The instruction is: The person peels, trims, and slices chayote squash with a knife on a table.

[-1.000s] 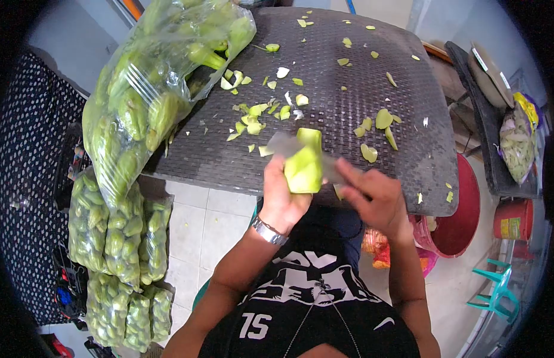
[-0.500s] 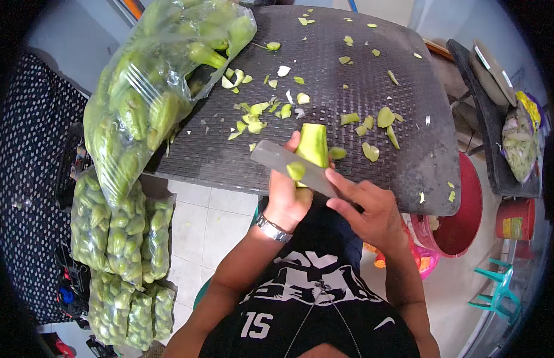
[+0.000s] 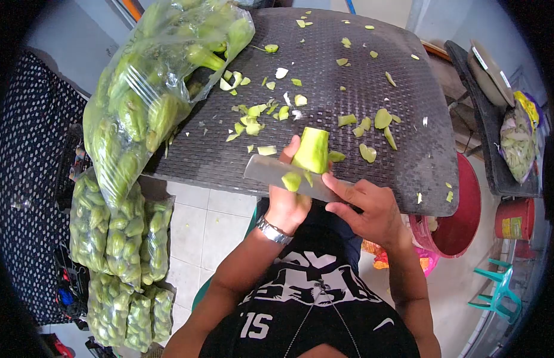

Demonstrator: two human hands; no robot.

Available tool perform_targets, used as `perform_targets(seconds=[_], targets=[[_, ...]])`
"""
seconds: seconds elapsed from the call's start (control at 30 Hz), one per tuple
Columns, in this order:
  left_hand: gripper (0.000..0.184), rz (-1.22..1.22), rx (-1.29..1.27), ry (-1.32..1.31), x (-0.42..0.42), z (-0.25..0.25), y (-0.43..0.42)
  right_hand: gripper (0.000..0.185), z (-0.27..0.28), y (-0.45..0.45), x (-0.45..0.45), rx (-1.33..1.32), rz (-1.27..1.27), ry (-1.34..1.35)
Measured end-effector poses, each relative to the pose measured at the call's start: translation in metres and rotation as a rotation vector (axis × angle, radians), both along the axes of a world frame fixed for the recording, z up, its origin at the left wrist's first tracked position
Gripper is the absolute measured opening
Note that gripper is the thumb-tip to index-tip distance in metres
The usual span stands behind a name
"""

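The knife [image 3: 262,169] has dropped slightly toward the person's body. By the counter's [image 3: 324,65] near edge, the left hand [image 3: 289,206] reaches up, curled around the peeled green vegetable [image 3: 313,148]; the right hand [image 3: 371,207], back uppermost, grips the knife, forefinger stretched toward its blade.

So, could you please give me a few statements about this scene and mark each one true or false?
1. The right-hand grip holds a knife. True.
2. The left-hand grip holds nothing. False: the left-hand grip holds a green vegetable.
3. Peel scraps lie scattered on the dark table. True.
4. The silver watch is on the right arm. False: the silver watch is on the left arm.
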State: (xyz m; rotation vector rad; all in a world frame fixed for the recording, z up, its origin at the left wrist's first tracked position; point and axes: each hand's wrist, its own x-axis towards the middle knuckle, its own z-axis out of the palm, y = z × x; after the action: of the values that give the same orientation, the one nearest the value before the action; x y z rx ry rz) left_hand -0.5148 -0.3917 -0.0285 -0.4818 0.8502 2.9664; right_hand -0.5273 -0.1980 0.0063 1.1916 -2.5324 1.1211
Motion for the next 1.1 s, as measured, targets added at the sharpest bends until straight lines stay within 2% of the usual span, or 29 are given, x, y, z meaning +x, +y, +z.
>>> perform_targets(seconds=[0.13,0.23,0.33,0.47,0.53,0.6,0.67,0.83,0.97,1.03,1.1], targets=[[0.048,0.014,-0.021,0.006,-0.001,0.004,0.002,0.053,0.001,0.003,-0.006,0.050,-0.043,-0.005],[0.046,0.216,0.077,-0.112,-0.005,-0.002,0.008,0.051,-0.003,0.007,-0.014,-0.007,-0.073,-0.014],[0.044,0.009,0.013,-0.031,0.007,0.009,0.000,0.048,-0.009,0.013,-0.027,-0.111,-0.096,-0.006],[0.046,-0.048,0.064,-0.084,0.007,0.009,-0.003,0.048,-0.007,0.022,-0.037,0.010,-0.079,0.018],[0.047,-0.083,0.066,-0.063,0.011,0.013,-0.008,0.045,-0.025,0.039,-0.060,-0.068,-0.181,0.035],[0.049,-0.077,0.081,-0.052,0.011,0.020,-0.012,0.042,-0.029,0.050,-0.072,-0.059,-0.313,-0.168],[0.051,-0.023,0.115,-0.061,0.010,0.024,-0.014,0.039,0.005,0.056,-0.068,0.051,-0.462,-0.604],[0.050,-0.016,0.118,-0.006,-0.006,0.016,-0.016,0.045,0.018,0.048,-0.054,-0.146,-0.250,-1.142],[0.046,0.052,0.063,-0.099,-0.010,0.008,-0.013,0.051,-0.005,0.009,-0.006,-0.087,-0.055,-0.273],[0.047,-0.045,0.127,0.002,-0.011,0.001,-0.016,0.054,0.005,0.002,0.009,0.100,0.001,0.049],[0.049,-0.055,0.101,0.018,-0.010,0.004,-0.013,0.054,0.007,-0.002,0.017,0.132,-0.019,0.048]])
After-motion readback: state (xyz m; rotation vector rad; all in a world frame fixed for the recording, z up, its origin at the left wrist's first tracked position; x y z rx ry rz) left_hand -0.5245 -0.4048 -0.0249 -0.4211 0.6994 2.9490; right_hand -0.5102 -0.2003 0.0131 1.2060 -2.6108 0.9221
